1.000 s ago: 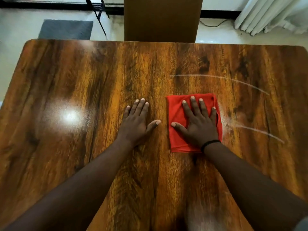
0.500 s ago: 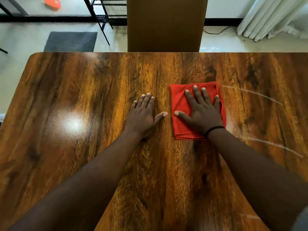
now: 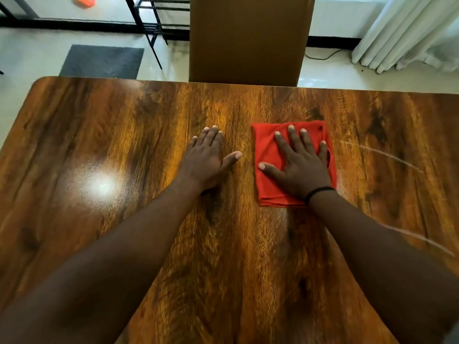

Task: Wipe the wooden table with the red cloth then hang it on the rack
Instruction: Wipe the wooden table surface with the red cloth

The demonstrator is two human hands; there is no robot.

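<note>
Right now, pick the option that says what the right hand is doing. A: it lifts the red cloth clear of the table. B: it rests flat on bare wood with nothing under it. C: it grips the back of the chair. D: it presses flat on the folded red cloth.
D: the right hand lies with fingers spread and straight on the red cloth, which lies flat on the wooden table.

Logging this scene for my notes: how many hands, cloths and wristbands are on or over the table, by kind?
Hands: 2, left hand and right hand
Red cloth: 1
Black wristband: 1
Total: 4
</note>
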